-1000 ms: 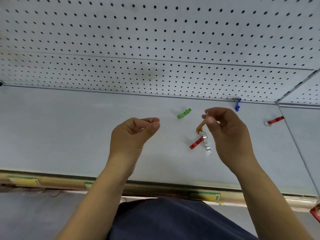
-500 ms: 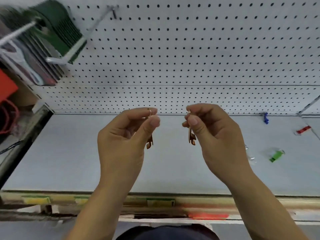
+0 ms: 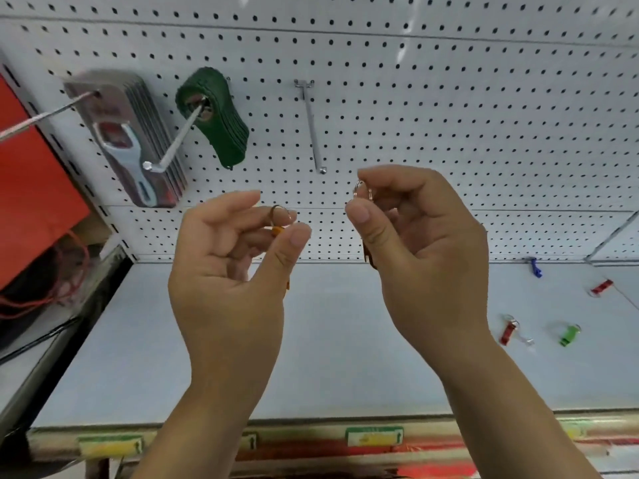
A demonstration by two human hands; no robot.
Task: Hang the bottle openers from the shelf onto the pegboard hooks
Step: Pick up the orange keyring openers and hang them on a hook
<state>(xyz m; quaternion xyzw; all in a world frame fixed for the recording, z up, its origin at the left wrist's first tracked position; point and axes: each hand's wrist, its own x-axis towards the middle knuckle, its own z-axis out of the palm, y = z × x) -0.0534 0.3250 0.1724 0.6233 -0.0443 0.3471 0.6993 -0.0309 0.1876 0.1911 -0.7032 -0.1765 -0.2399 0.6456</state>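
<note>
My left hand (image 3: pixel 228 271) pinches the key ring of an orange bottle opener (image 3: pixel 278 230), mostly hidden behind my fingers. My right hand (image 3: pixel 425 250) pinches the ring of a second orange bottle opener (image 3: pixel 369 257) that hangs down behind my thumb. Both hands are raised in front of the white pegboard (image 3: pixel 449 115). A bare metal hook (image 3: pixel 313 129) sticks out of the board just above and between my hands. More openers lie on the grey shelf (image 3: pixel 328 340) at the right: a blue one (image 3: pixel 535 267), two red ones (image 3: pixel 601 286) (image 3: pixel 507 333) and a green one (image 3: pixel 568 335).
Two other hooks at the left carry packaged white openers (image 3: pixel 138 150) and dark green items (image 3: pixel 218 115). A red panel (image 3: pixel 31 188) and red cords (image 3: pixel 65 271) sit at the far left. Price labels (image 3: pixel 373 435) line the shelf's front rail.
The view has tilted up, so the hooks on the pegboard now show fully. Both hands have risen toward the bare hook, each still pinching its opener.
</note>
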